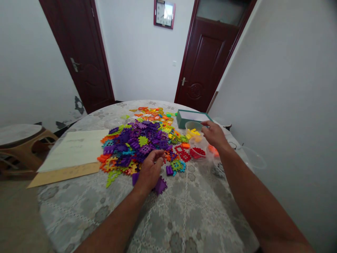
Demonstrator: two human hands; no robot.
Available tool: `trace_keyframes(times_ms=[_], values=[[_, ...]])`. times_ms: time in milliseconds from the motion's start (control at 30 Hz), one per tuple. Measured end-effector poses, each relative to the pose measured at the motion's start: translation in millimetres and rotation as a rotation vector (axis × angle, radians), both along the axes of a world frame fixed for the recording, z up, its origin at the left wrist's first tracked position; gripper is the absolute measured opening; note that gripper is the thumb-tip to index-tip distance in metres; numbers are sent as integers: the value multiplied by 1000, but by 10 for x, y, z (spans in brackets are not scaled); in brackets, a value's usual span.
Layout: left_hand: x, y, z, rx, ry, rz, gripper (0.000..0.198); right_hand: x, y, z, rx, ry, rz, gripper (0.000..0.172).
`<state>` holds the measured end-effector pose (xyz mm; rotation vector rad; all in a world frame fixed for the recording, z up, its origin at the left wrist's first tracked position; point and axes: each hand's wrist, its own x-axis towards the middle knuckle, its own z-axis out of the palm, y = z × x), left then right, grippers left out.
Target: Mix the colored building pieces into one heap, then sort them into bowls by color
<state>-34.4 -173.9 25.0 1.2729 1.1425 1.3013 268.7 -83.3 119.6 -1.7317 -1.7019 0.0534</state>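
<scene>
Surface [184, 218]: round, covered with a patterned cloth.
Pile of pieces [137, 140]: in the middle of the surface, mostly purple. They are flat plastic grids, probably light, stiff and a little slippery, so best taken by the edges.
Clear bowl [193, 125]: right of the pile, with yellow pieces inside. It looks thin and easy to tip.
Left hand [150, 170]: grip curled over the pile's near edge. I cannot tell if it holds a piece.
Right hand [214, 135]: grip narrow at the bowl's rim. I cannot tell what it holds.
</scene>
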Motion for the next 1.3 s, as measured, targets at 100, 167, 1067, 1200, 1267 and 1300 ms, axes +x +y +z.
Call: trace_keyframes(times_ms=[100,167,1067,1200,1267,1300], values=[[5,0,-13,-19,18,0,27,-307,-432,-134,-77,18,200,35],[7,-6,-12,-25,56,-3,26,-483,-678,-291,-149,-54,359,34],[-2,17,29,114,540,-70,39,-941,-906,-1220,-447,600,629,22],[3,20,10,112,512,-104,39,-988,-871,-1269,-560,816,583,27],[1,27,-20,116,483,-141,39,-1010,-860,-1268,-586,899,565,32],[-2,30,-36,115,470,-161,40,-1017,-856,-1264,-597,932,558,34]])
